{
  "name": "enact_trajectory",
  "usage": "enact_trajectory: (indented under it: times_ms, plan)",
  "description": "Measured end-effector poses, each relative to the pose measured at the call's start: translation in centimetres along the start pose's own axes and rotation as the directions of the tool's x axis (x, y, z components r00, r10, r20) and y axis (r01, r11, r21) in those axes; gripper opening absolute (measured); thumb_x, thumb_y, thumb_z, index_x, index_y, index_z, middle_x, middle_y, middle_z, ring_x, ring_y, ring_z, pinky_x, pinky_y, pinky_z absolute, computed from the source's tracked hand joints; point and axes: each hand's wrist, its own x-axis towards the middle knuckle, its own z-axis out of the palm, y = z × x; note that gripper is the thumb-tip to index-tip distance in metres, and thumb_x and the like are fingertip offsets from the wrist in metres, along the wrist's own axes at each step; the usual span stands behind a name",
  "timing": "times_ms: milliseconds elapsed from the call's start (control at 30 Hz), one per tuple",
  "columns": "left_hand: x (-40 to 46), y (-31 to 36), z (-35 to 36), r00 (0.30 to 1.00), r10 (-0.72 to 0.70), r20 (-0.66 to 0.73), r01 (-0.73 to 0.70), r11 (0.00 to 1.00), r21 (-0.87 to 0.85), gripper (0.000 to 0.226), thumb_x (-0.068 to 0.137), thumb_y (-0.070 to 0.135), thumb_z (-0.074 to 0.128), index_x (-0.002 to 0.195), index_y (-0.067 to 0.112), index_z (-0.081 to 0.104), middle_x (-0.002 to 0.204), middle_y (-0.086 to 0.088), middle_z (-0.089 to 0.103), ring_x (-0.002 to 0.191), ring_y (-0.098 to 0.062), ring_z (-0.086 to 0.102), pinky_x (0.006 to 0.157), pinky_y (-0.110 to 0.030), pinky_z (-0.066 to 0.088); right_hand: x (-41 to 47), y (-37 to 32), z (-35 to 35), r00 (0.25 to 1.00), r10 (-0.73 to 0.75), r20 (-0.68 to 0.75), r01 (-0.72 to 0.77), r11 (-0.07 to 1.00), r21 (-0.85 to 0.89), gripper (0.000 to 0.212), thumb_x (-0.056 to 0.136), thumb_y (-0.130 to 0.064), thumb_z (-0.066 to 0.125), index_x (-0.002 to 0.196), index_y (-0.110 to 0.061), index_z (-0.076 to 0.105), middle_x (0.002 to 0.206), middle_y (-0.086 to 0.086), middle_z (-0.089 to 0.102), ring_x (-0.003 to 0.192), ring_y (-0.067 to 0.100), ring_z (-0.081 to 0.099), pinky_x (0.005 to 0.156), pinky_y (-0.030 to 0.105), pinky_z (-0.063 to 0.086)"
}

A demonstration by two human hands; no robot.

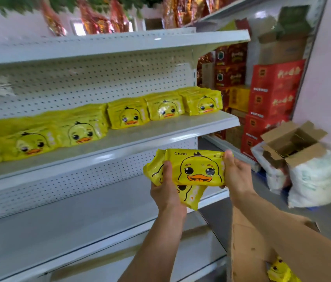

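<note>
Gripping a small stack of yellow duck packs (197, 169) between both hands, in mid-air, touching nothing else; left hand (167, 192) wrapped round the stack's left end, thumb across the front, fingers curled behind; right hand (236, 176) clasping the right end, thumb hooked over the top edge; at least two packs in the grip, the lower pack (191, 195) lying askew beneath the front one.

Judging by the layout, midway through carrying stock from box to shelf; above and to the left of the hands, the middle shelf (160, 129), lined with a row (128, 115) of the same packs, with bare board along its front edge; below the right forearm, a cardboard box (248, 251) with a spare pack (280, 270) showing inside.

Next, probably: squaring the askew pack, lifting up and leftward, clearing the shelf lip, then setting the stack down flat, duck faces outward, in line with the row.

Beyond the right hand, an open carton (294, 143) and stacked red cartons (274, 88).
</note>
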Motion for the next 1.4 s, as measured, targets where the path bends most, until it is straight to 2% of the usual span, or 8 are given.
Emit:
enact_trajectory:
  times_ms: [167, 300, 533, 633, 767, 1000, 1233, 1400]
  plan:
    - [2.5, 4.8, -1.1, 0.982, 0.182, -0.046, -0.184, 0.982, -0.035, 0.028, 0.08, 0.032, 0.077, 0.103, 0.019, 0.07, 0.096, -0.004, 0.075, 0.084, -0.025, 0.073, 0.081, -0.054, 0.057, 1.6, -1.9, 4.1, 0.913, 0.163, 0.375, -0.198, 0.978, 0.058, 0.04, 0.093, -0.047, 0.052, 0.104, -0.011, 0.068, 0.089, 0.01, 0.074, 0.07, 0.022, 0.069, 0.056, 0.031, 0.053]
    - [4.5, 8.5, -1.8, 0.966, 0.251, -0.06, -0.254, 0.966, -0.042, 0.026, 0.082, 0.032, 0.075, 0.104, 0.02, 0.067, 0.103, -0.005, 0.073, 0.092, -0.026, 0.071, 0.085, -0.052, 0.056, 2.8, -3.6, 7.9, 0.775, 0.073, 0.627, -0.102, 0.995, 0.01, 0.048, 0.069, -0.022, 0.075, 0.114, -0.008, 0.067, 0.109, 0.011, 0.072, 0.096, 0.025, 0.069, 0.079, 0.033, 0.053]
    - [9.6, 14.8, -3.6, 0.94, 0.268, -0.212, -0.294, 0.95, -0.105, 0.022, 0.08, 0.035, 0.077, 0.084, 0.024, 0.058, 0.102, -0.006, 0.07, 0.097, -0.028, 0.068, 0.086, -0.051, 0.056, 7.4, -5.6, 15.0, 0.893, -0.089, 0.442, 0.018, 0.987, 0.162, 0.041, 0.067, 0.0, 0.079, 0.106, -0.008, 0.068, 0.101, 0.008, 0.073, 0.089, 0.018, 0.071, 0.081, 0.03, 0.056]
    - [12.1, 16.9, -4.3, 0.924, 0.3, -0.237, -0.326, 0.942, -0.082, 0.025, 0.079, 0.031, 0.078, 0.083, 0.024, 0.055, 0.093, -0.003, 0.067, 0.098, -0.03, 0.067, 0.088, -0.054, 0.054, 10.4, -5.6, 17.8, 0.923, -0.09, 0.374, 0.09, 0.996, 0.018, 0.047, 0.066, -0.007, 0.085, 0.107, -0.009, 0.063, 0.103, 0.004, 0.07, 0.093, 0.015, 0.065, 0.076, 0.023, 0.047]
    - [15.0, 18.8, -4.5, 0.927, 0.316, -0.202, -0.328, 0.944, -0.03, 0.029, 0.077, 0.034, 0.08, 0.089, 0.024, 0.056, 0.086, 0.003, 0.066, 0.082, -0.019, 0.066, 0.087, -0.05, 0.055, 13.9, -4.6, 21.8, 0.911, -0.057, 0.409, 0.122, 0.984, -0.133, 0.091, 0.064, -0.013, 0.087, 0.14, -0.001, 0.039, 0.124, 0.003, 0.051, 0.128, 0.023, 0.044, 0.097, 0.027, 0.035]
    - [19.1, 20.5, -4.3, 0.974, 0.187, -0.126, -0.203, 0.971, -0.129, 0.028, 0.08, 0.028, 0.076, 0.097, 0.024, 0.055, 0.095, -0.005, 0.069, 0.083, -0.025, 0.068, 0.069, -0.051, 0.057, 18.1, -3.1, 27.1, 0.931, -0.074, 0.359, 0.19, 0.935, -0.3, 0.084, 0.071, -0.013, 0.084, 0.14, -0.001, 0.037, 0.134, 0.01, 0.05, 0.122, 0.025, 0.047, 0.091, 0.025, 0.035]
    - [21.1, 20.3, -2.8, 0.991, 0.116, -0.065, -0.127, 0.974, -0.185, 0.083, 0.057, 0.064, 0.076, 0.127, 0.027, 0.055, 0.114, -0.005, 0.07, 0.095, -0.028, 0.07, 0.079, -0.057, 0.056, 20.6, -2.0, 29.8, 0.957, -0.097, 0.274, 0.209, 0.885, -0.416, 0.075, 0.068, -0.02, 0.087, 0.124, 0.001, 0.04, 0.106, 0.01, 0.05, 0.101, 0.027, 0.051, 0.073, 0.03, 0.036]
    - [20.2, 20.2, -1.2, 0.968, 0.091, -0.235, -0.11, 0.991, -0.071, 0.085, 0.07, 0.074, 0.061, 0.136, 0.024, 0.044, 0.121, -0.002, 0.063, 0.098, -0.024, 0.065, 0.065, -0.035, 0.057, 19.2, -2.3, 29.2, 0.869, -0.474, 0.143, 0.483, 0.751, -0.45, 0.065, 0.076, -0.041, 0.078, 0.122, -0.004, 0.05, 0.113, 0.013, 0.056, 0.107, 0.03, 0.053, 0.084, 0.038, 0.044]
